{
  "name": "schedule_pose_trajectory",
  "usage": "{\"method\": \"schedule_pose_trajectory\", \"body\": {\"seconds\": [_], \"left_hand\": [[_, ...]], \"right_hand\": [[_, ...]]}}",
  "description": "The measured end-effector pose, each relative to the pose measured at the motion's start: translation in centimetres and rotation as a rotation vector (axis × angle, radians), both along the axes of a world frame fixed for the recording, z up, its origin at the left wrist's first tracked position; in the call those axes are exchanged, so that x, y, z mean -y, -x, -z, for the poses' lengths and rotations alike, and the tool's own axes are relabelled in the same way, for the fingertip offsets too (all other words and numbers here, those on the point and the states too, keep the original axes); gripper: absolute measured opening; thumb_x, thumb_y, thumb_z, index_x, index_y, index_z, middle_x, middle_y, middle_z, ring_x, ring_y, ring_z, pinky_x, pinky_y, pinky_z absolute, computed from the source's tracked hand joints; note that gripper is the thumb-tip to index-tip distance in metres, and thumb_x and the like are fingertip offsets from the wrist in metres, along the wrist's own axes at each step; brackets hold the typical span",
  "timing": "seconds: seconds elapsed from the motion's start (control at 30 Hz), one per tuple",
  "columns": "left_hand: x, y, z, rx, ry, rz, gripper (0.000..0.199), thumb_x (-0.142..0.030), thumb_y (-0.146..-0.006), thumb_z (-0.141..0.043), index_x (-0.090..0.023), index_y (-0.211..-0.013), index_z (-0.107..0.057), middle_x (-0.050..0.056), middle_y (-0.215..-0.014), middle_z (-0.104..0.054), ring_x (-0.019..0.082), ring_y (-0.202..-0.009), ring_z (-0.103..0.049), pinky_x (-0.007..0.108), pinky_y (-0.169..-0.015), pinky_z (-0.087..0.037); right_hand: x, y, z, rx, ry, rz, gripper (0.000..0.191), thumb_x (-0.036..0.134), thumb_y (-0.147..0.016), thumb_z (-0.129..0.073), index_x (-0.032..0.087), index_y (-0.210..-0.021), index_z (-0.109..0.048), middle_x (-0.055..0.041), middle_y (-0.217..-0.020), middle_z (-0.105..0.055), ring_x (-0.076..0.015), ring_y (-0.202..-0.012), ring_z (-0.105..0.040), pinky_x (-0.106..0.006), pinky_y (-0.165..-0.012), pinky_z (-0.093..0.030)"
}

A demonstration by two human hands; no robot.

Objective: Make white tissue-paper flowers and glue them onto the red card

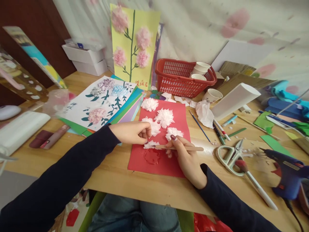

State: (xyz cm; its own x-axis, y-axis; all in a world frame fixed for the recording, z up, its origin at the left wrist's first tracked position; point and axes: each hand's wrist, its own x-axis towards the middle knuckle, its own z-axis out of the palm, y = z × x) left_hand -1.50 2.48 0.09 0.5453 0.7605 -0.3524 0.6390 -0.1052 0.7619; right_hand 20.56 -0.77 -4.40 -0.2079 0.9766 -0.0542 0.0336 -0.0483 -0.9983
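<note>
Wooden tabletop (106,170) seen from above, backed by a pale curtain (193,25) with pink blotches. Near its front edge lies a red sheet (135,162), centrally placed before the seated person. Its upper part bears white paper flowers (164,118) with ruffled petals; its lower part shows a glossy, wet-looking ring (152,157). Right hand (184,158): fingers closed about a flat wooden stick (196,149), held roughly level above the sheet, its far end pointing left toward a small white paper tuft (151,145) just above the ring. Left hand (131,132): fingers curled inward, with the thumb tip at the tuft; whether the fingers pinch the paper cannot be told. To the left, a white sheet (74,104) with pink, blue and purple blossoms rests on coloured papers (134,104). Behind, a yellow panel (123,42) with four pink blossoms on a dark stem stands upright beside a red basket (180,82) containing white cups (202,66). To the right lie a thin blue brush (200,127), scissors (233,158) with pale handles, a soft-headed brush (262,190) and a blue glue gun (287,177).
</note>
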Motion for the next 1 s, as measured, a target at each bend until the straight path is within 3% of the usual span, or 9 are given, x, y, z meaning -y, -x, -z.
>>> {"method": "schedule_pose_trajectory", "body": {"seconds": [0.17,0.3,0.4,0.5,0.63,0.77,0.9,1.0], "left_hand": [[-0.4,1.6,-1.3,0.013,-0.135,-0.15,0.018,-0.026,-0.075,-0.056,-0.02,-0.092,-0.055,0.0,-0.082,-0.065,0.015,-0.075,-0.063,0.025,-0.068,-0.046],[-0.4,3.1,-2.9,0.065,-0.3,-0.363,0.019,-0.031,-0.081,-0.053,-0.02,-0.096,-0.054,-0.003,-0.067,-0.059,0.014,-0.064,-0.058,0.025,-0.063,-0.042],[1.1,3.0,-3.6,0.025,-0.324,-0.328,0.018,-0.036,-0.08,-0.061,-0.019,-0.087,-0.059,-0.004,-0.062,-0.056,0.013,-0.059,-0.052,0.025,-0.059,-0.04],[3.8,1.7,-2.9,-0.019,-0.303,-0.267,0.017,-0.036,-0.076,-0.068,-0.02,-0.077,-0.061,-0.002,-0.071,-0.062,0.014,-0.067,-0.056,0.026,-0.064,-0.044],[7.2,-0.8,-0.5,-0.199,-0.4,-0.419,0.021,-0.04,-0.078,-0.067,-0.022,-0.078,-0.057,0.002,-0.08,-0.063,0.019,-0.073,-0.058,0.031,-0.068,-0.046],[8.6,-2.2,1.4,-0.234,-0.446,-0.497,0.015,-0.037,-0.083,-0.061,-0.022,-0.08,-0.061,0.005,-0.091,-0.065,0.024,-0.088,-0.062,0.038,-0.082,-0.049],[8.6,-1.4,1.4,-0.144,-0.361,-0.522,0.013,-0.028,-0.086,-0.053,-0.023,-0.08,-0.063,0.004,-0.092,-0.07,0.022,-0.087,-0.065,0.034,-0.081,-0.051],[8.2,-0.1,0.5,-0.044,-0.204,-0.576,0.012,-0.033,-0.082,-0.059,-0.022,-0.084,-0.064,0.003,-0.088,-0.074,0.021,-0.084,-0.068,0.032,-0.078,-0.054]], "right_hand": [[-0.4,-0.3,0.6,-0.153,0.086,0.074,0.039,0.052,-0.085,-0.062,0.019,-0.063,-0.063,0.0,-0.051,-0.057,-0.0133,-0.047,-0.053,-0.026,-0.048,-0.043],[-0.8,-0.3,0.6,-0.302,0.195,0.16,0.034,0.046,-0.079,-0.066,0.019,-0.059,-0.061,0.0,-0.049,-0.056,-0.0119,-0.045,-0.049,-0.025,-0.044,-0.039],[-1.0,-0.3,0.4,-0.346,0.236,0.164,0.032,0.044,-0.077,-0.068,0.019,-0.059,-0.061,0.0001,-0.05,-0.057,-0.0112,-0.044,-0.048,-0.024,-0.044,-0.039],[-0.9,-0.3,0.3,-0.33,0.241,0.15,0.032,0.045,-0.077,-0.067,0.019,-0.059,-0.062,0.0001,-0.051,-0.057,-0.0114,-0.044,-0.048,-0.025,-0.045,-0.039],[-0.9,-0.4,0.4,-0.302,0.223,0.117,0.033,0.044,-0.078,-0.064,0.018,-0.059,-0.063,0.0008,-0.048,-0.055,-0.0108,-0.044,-0.047,-0.025,-0.043,-0.036],[-0.8,-0.4,0.3,-0.289,0.202,0.08,0.034,0.045,-0.079,-0.063,0.018,-0.058,-0.063,0.0011,-0.048,-0.054,-0.011,-0.044,-0.048,-0.024,-0.043,-0.036],[-0.8,-0.3,0.2,-0.286,0.205,0.079,0.032,0.043,-0.078,-0.063,0.018,-0.058,-0.063,0.0008,-0.047,-0.055,-0.0109,-0.044,-0.048,-0.024,-0.043,-0.036],[-0.8,-0.2,0.1,-0.286,0.215,0.084,0.032,0.043,-0.076,-0.065,0.018,-0.056,-0.063,0.0008,-0.046,-0.054,-0.0103,-0.042,-0.046,-0.024,-0.043,-0.036]]}}
